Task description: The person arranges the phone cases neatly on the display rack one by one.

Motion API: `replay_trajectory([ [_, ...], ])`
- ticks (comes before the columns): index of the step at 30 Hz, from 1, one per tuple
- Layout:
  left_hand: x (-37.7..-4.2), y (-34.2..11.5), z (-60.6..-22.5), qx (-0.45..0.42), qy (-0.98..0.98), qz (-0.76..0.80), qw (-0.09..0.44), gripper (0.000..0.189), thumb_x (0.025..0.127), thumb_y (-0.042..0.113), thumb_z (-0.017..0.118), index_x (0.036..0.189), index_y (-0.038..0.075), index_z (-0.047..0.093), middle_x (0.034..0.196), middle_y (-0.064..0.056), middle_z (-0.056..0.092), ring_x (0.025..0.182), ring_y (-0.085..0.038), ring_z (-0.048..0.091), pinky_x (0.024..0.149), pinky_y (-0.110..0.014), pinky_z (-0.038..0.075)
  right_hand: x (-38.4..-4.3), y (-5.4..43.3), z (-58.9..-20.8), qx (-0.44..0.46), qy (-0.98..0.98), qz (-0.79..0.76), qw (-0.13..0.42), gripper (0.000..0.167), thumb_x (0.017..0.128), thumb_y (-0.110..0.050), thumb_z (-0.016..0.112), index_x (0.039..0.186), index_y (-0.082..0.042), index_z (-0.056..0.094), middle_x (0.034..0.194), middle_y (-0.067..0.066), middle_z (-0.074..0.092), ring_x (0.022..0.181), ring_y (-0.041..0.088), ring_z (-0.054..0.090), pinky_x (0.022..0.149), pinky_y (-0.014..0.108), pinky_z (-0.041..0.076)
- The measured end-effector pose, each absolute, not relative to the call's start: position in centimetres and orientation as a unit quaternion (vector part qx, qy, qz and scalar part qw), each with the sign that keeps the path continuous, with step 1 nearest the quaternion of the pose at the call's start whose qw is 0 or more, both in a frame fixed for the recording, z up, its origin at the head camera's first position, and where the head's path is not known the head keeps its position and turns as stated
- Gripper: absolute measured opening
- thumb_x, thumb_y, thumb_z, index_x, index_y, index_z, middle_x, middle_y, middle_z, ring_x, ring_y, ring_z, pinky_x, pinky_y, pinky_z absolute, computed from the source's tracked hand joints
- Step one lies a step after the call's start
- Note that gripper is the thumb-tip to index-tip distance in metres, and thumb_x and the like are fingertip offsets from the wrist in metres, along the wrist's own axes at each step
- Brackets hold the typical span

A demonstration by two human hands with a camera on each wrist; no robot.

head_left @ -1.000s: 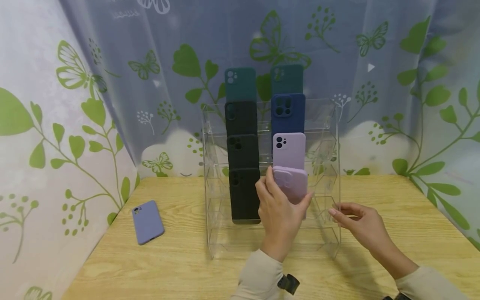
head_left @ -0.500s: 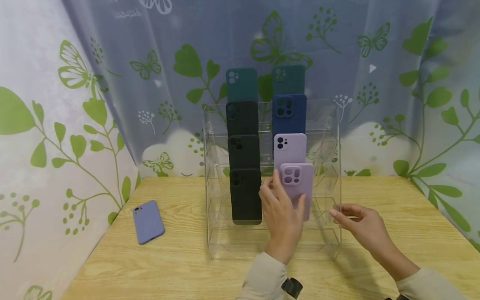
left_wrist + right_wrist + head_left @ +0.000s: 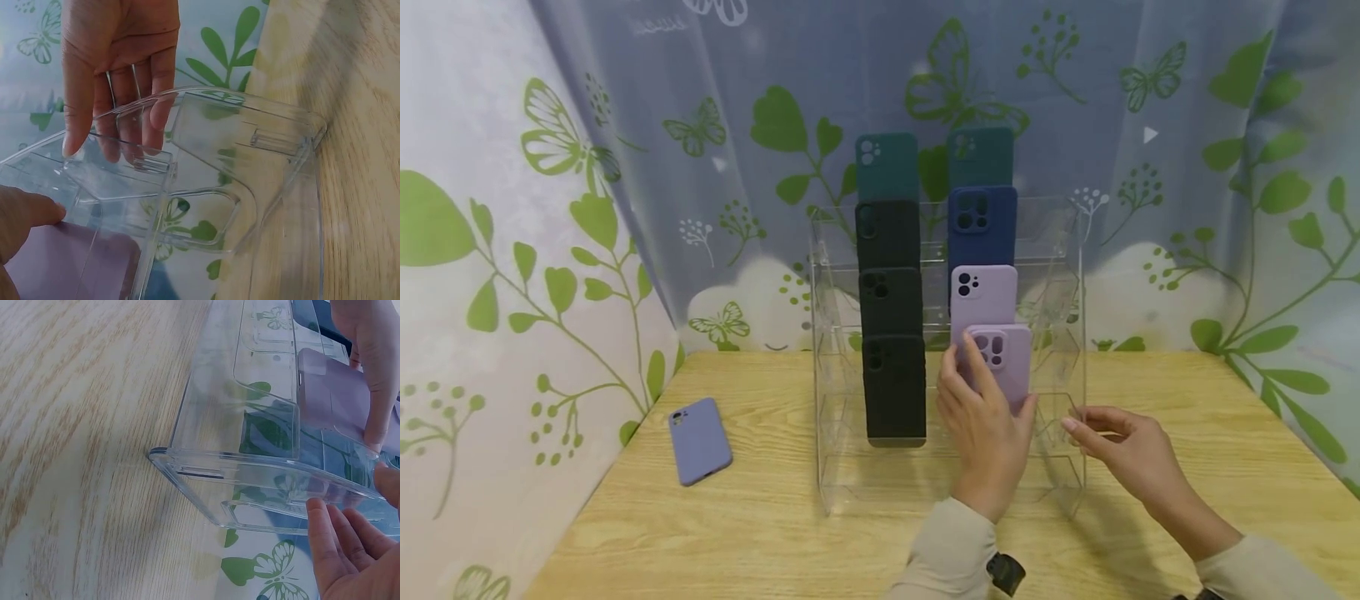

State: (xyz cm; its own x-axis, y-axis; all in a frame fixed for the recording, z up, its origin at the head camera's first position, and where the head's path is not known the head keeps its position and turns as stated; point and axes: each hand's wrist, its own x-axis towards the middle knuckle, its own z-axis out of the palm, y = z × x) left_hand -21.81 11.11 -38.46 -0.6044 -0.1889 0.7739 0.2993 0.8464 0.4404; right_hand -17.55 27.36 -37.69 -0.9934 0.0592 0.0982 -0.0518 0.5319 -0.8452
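My left hand [image 3: 983,429] is at a lilac phone case [image 3: 1011,367] with a raised camera frame, low in the right column of a clear tiered display stand [image 3: 823,492]. Its fingers lie along the case's left side, one across the camera frame, and the thumb is at the lower right edge. In the right wrist view that lilac case [image 3: 331,394] shows beside the left thumb. My right hand [image 3: 1131,450] pinches the stand's right side panel, with thumb and fingers on opposite faces. Just above the held case stands another lilac case [image 3: 988,296].
Higher in the right column are a blue case [image 3: 992,246] and a green case [image 3: 992,158]. A green case [image 3: 891,167] tops the left column, with dark cases [image 3: 895,392] below. A blue-grey case [image 3: 702,442] lies on the wooden table [image 3: 760,533]. A leaf-print curtain hangs behind.
The front lilac case has gone from leaning back to upright and shifted slightly right. My left hand moved right and slightly down with it. The right hand stays on the stand.
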Motion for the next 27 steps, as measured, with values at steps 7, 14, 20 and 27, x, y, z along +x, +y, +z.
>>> replay_trajectory([
  [7,-21.97,10.96,-38.66,-0.032,-0.846,-0.272,0.457,0.111,0.068,0.039,0.085,0.151,0.001,0.022,0.139,-0.018,0.032,0.118,-0.027,0.041,0.094,-0.04,0.041,-17.56,27.27,-37.74,0.0,-0.87,0.49,0.058,0.058,0.093,-0.041,0.06,0.13,0.003,0.056,0.118,0.018,0.062,0.085,-0.004,0.062,0.073,0.023,0.055],
  [14,-21.97,10.75,-38.56,-0.03,-0.848,-0.264,0.459,0.113,0.065,0.04,0.087,0.151,0.0,0.025,0.136,-0.018,0.034,0.117,-0.028,0.042,0.092,-0.04,0.042,-17.48,27.29,-37.77,-0.001,-0.869,0.492,0.057,0.058,0.093,-0.041,0.06,0.13,0.004,0.056,0.12,0.019,0.061,0.086,-0.004,0.063,0.074,0.024,0.055],
  [20,-21.84,10.66,-38.42,-0.026,-0.852,-0.266,0.451,0.112,0.066,0.039,0.088,0.15,0.0,0.025,0.135,-0.018,0.034,0.116,-0.029,0.042,0.093,-0.041,0.041,-17.49,27.28,-37.71,-0.003,-0.869,0.491,0.056,0.059,0.093,-0.041,0.06,0.131,0.004,0.055,0.123,0.021,0.06,0.086,-0.006,0.061,0.074,0.023,0.055],
  [27,-21.71,10.47,-38.47,-0.034,-0.851,-0.274,0.446,0.112,0.067,0.038,0.087,0.151,-0.001,0.023,0.138,-0.019,0.033,0.115,-0.029,0.042,0.093,-0.041,0.04,-17.52,27.27,-37.83,-0.005,-0.867,0.495,0.052,0.06,0.093,-0.042,0.06,0.132,0.004,0.054,0.122,0.02,0.06,0.086,-0.006,0.061,0.074,0.022,0.055],
])
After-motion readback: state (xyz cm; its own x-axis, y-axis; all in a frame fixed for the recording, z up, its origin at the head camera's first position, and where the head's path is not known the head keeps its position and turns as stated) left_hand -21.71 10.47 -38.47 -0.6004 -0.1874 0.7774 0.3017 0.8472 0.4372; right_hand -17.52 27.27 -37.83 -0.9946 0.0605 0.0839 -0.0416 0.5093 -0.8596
